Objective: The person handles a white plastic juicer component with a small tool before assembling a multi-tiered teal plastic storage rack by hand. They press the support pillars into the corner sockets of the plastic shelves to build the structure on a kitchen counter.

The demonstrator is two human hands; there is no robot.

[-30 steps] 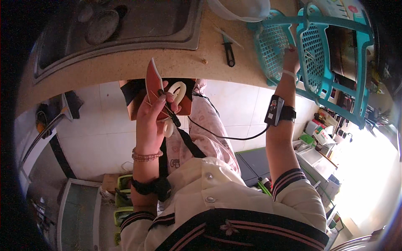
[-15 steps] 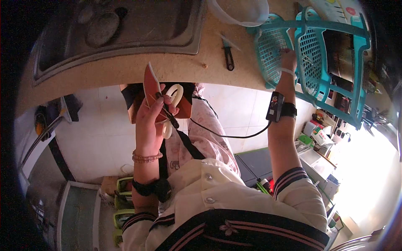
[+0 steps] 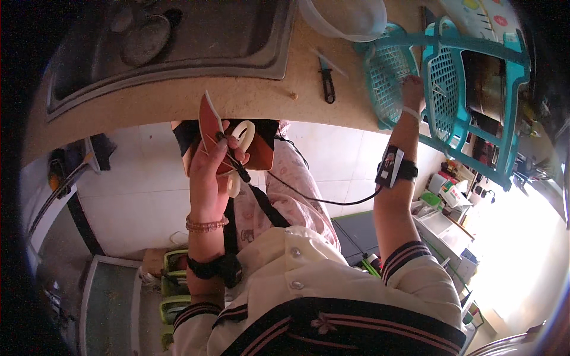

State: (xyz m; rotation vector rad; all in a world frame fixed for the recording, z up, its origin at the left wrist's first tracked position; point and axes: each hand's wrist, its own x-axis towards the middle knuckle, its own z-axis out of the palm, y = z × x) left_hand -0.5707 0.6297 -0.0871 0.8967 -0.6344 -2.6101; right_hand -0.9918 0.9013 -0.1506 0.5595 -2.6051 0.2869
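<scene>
My left hand (image 3: 209,172) is closed in front of the counter's near edge, around a knife with a pointed, reddish, pale-edged blade (image 3: 209,121) tilted up and left. The same grip holds a cream-coloured tool (image 3: 247,135) with a ring-shaped loop; its working end is hidden. A dark handle end (image 3: 242,172) shows below the fingers. At the right, my right hand (image 3: 412,94) reaches into the teal plastic rack (image 3: 454,41), between its two mesh baskets, nearest the left basket (image 3: 386,77). Its fingers are too hidden to show whether they hold anything.
A metal sink (image 3: 178,65) fills the counter's left. A small black-handled knife (image 3: 327,83) lies on the counter beside a tiny light crumb (image 3: 294,95). Behind it stands a translucent bowl (image 3: 347,18). Below the counter edge is an orange-brown container (image 3: 261,157). A cable (image 3: 332,202) runs to my right forearm.
My right hand has drawn slightly toward me within the rack. My left hand keeps its hold on the knife and cream tool. The whole view has shifted a little.
</scene>
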